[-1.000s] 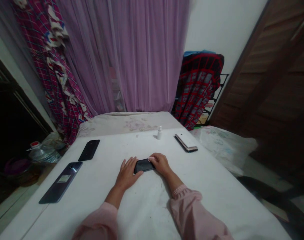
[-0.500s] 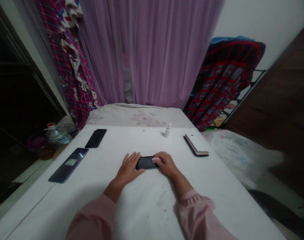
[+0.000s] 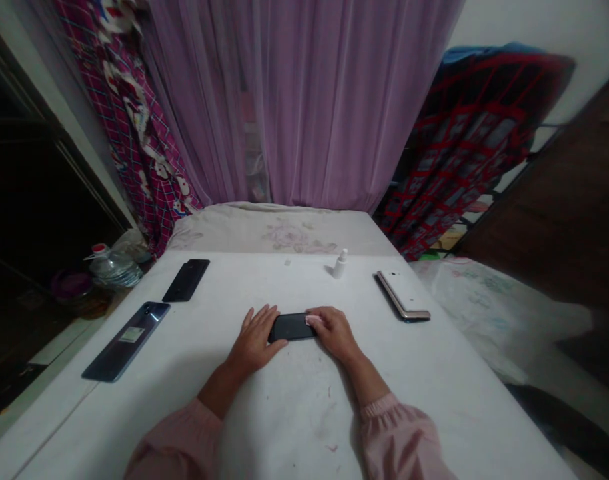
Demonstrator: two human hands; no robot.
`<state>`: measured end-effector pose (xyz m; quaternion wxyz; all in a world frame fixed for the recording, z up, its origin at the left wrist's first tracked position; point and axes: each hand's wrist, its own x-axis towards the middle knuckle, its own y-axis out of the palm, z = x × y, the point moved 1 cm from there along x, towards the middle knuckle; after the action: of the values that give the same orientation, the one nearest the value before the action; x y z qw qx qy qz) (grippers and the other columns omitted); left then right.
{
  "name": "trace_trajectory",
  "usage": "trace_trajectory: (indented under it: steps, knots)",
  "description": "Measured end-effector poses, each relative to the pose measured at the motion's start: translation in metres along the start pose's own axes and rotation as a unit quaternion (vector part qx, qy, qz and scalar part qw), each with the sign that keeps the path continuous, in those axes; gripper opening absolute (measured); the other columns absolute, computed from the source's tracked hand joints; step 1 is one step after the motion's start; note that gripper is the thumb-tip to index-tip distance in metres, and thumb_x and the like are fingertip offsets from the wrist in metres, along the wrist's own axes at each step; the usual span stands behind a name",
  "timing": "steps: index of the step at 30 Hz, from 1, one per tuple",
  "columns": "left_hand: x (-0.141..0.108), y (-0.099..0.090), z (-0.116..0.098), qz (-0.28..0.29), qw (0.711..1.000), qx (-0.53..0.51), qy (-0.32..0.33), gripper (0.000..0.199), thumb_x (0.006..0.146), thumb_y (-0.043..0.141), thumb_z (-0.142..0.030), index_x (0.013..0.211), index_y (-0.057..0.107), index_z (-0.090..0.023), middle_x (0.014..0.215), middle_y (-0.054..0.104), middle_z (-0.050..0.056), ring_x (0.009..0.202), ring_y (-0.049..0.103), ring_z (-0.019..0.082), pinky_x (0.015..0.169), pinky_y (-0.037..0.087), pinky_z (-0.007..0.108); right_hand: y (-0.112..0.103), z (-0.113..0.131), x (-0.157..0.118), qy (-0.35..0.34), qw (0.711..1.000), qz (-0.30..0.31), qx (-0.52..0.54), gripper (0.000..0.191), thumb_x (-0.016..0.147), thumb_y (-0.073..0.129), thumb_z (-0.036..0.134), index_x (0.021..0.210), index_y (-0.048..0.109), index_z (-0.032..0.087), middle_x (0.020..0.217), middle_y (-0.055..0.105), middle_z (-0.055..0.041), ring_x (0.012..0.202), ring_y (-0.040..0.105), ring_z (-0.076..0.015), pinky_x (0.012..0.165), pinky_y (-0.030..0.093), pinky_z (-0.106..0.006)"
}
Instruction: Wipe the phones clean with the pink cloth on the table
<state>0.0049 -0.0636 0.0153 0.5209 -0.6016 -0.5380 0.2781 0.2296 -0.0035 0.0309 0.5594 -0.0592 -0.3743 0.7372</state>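
A dark phone (image 3: 291, 327) lies sideways on the white table (image 3: 304, 413), between my two hands. My left hand (image 3: 255, 339) holds its left end, thumb along the near edge and fingers at the far edge. At the right end, my right hand (image 3: 333, 331) pinches a small pale pink cloth (image 3: 313, 321) against the screen. Beyond the hands stands a small white spray bottle (image 3: 340, 264). To the left lie a black phone (image 3: 187, 280) and a blue-grey phone (image 3: 127, 341) with a label. On the right is a stack of phones, a white one (image 3: 400, 291) on top.
A floral cloth (image 3: 294, 230) covers the table's far end, before purple curtains (image 3: 314, 100). A large water bottle (image 3: 113, 265) and a jar stand beyond the left edge. Clear plastic sheeting (image 3: 489, 300) lies beyond the right edge.
The camera view has shifted slightly, so the outer phones appear a little further out and lower. Both hands stay on the phone, the cloth still in my right hand.
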Motion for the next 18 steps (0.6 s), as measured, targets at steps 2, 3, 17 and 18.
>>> trace_trajectory:
  steps: [2, 3, 17, 18]
  knots:
    - [0.008, -0.001, 0.005, 0.008, 1.0, 0.001, -0.01, 0.058, 0.09, 0.055, -0.047, 0.139, 0.045, -0.018, 0.146, 0.048, 0.014, 0.139, 0.038, 0.031, 0.116, 0.021, 0.056, -0.001, -0.002, -0.002, -0.022, 1.0, 0.012, 0.016, 0.016, 0.087, 0.059, 0.033, 0.083, 0.071, 0.024, 0.1, 0.075, -0.0067, 0.102, 0.066, -0.023, 0.091, 0.044, -0.037]
    - [0.012, -0.002, 0.008, 0.014, 1.0, 0.001, -0.01, 0.058, 0.089, 0.055, -0.047, 0.139, 0.045, -0.018, 0.146, 0.048, 0.014, 0.139, 0.038, 0.031, 0.116, 0.021, 0.056, -0.001, -0.003, -0.003, -0.035, 0.999, 0.022, 0.023, 0.016, 0.087, 0.059, 0.034, 0.083, 0.071, 0.024, 0.104, 0.074, -0.0074, 0.109, 0.064, -0.0241, 0.094, 0.043, -0.039]
    - [0.05, 0.003, 0.035, 0.009, 1.0, -0.006, 0.015, 0.059, 0.091, 0.053, -0.049, 0.14, 0.044, -0.017, 0.147, 0.046, 0.015, 0.139, 0.037, 0.031, 0.116, 0.02, 0.056, 0.006, -0.024, 0.049, -0.058, 0.998, 0.029, 0.021, 0.016, 0.085, 0.061, 0.035, 0.078, 0.069, 0.023, 0.094, 0.073, -0.006, 0.099, 0.065, -0.0223, 0.089, 0.044, -0.036]
    - [0.052, 0.003, 0.036, 0.006, 1.0, -0.005, 0.021, 0.059, 0.091, 0.052, -0.049, 0.14, 0.044, -0.017, 0.147, 0.046, 0.015, 0.14, 0.037, 0.031, 0.116, 0.02, 0.056, 0.008, -0.026, 0.054, -0.054, 0.998, 0.024, 0.018, 0.016, 0.085, 0.061, 0.034, 0.078, 0.069, 0.023, 0.091, 0.073, -0.0054, 0.092, 0.065, -0.0211, 0.086, 0.045, -0.034]
